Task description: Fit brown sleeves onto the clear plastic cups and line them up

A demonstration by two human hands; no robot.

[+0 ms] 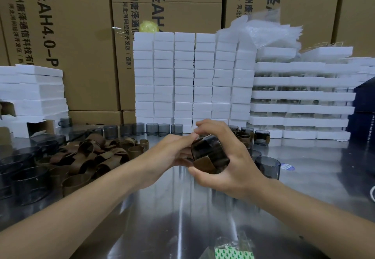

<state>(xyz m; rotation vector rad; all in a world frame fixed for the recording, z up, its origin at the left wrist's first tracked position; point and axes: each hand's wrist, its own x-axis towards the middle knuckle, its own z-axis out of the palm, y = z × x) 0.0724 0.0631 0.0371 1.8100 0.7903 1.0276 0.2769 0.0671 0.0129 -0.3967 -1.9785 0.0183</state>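
Right hand is doing the real holding here: fingers and thumb curl around a smoky clear plastic cup tipped on its side, up off the steel table. A brown sleeve is wrapped around the cup, with its overlapping tab facing the camera. Left hand comes in from the other side with fingers stretched nearly straight, tips pressing on the cup's left edge, not wrapped around it as far as I can see.

My guess on handling: the cup looks light, thin-walled and slick, so squeeze too hard and it flexes or cracks. The sleeve looks like soft leathery stuff that bends easily. I'd hold the cup by its rim and base ends and push the sleeve along the wall with flat fingertips.

To the left there's a big pile of loose sleeves. A row of bare cups stands at the back, and a few sleeved cups sit on the right. Behind all that are white foam stacks and cardboard cartons.
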